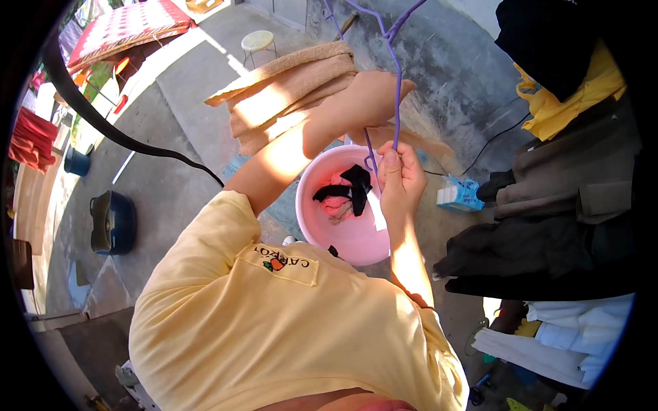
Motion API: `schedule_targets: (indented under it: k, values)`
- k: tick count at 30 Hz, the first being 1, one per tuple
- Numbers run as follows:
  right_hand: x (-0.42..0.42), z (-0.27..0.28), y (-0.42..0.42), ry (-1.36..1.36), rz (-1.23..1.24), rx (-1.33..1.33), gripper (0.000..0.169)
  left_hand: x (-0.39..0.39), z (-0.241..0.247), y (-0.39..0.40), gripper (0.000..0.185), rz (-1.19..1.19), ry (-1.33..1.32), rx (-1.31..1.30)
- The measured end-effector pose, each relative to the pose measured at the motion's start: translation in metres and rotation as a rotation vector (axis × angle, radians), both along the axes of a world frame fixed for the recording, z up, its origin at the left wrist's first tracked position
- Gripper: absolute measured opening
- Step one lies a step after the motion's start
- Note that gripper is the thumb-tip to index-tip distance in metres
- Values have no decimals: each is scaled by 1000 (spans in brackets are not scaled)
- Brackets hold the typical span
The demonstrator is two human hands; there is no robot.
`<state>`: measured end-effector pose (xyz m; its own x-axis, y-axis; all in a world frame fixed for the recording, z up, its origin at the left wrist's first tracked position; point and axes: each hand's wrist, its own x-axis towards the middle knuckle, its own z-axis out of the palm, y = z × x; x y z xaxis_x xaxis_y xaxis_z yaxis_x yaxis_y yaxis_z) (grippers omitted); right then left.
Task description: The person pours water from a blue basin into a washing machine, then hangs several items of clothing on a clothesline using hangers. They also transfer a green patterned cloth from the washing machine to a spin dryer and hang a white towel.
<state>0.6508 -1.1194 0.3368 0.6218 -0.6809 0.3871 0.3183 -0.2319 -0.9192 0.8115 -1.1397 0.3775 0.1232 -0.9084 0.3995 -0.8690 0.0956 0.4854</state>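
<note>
My right hand (403, 174) grips a purple plastic clothes hanger (397, 97) by one end. The frame of the hanger rises past my left hand and out of the top of the view. My left arm reaches across to a tan terry cloth (293, 87), which hangs in folds behind the forearm and shows again beyond the hanger. My left hand (378, 95) lies against this cloth with its back towards me. Its fingers are mostly hidden. Below my hands stands a pink plastic basin (349, 246) holding pink cloth (336, 192) and black cloth (358, 187).
Dark garments (560, 174) and a yellow cloth (560, 110) hang at the right. A blue-and-white carton (460, 195) stands beside them. On the concrete floor at the left are a dark blue tub (123, 223) and a blue bucket (77, 162). A round stool (258, 41) stands farther off.
</note>
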Motion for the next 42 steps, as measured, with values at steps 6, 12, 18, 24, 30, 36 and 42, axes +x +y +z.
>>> schedule_targets:
  k: [6,12,18,24,30,36,42]
  values:
    - [-60,13,-61,45,109,59,18,48,-32,32,25,329,216,-611]
    - [-78,5,-66,132,-13,73,20,41,-48,22,25,166,0,-77]
    - [-108,-35,-53,276,-193,105,20,35,-3,13,24,-464,1423,106]
    - [-148,-25,-54,60,-260,225,20,39,23,29,20,51,703,-13]
    - [-181,35,-48,222,-143,74,18,31,-46,20,17,-20,284,90]
    - [-180,43,-44,271,-138,17,18,-18,-74,-4,24,-202,835,-69]
    - [-205,39,-45,264,-226,-15,19,-29,-29,1,22,-171,647,24]
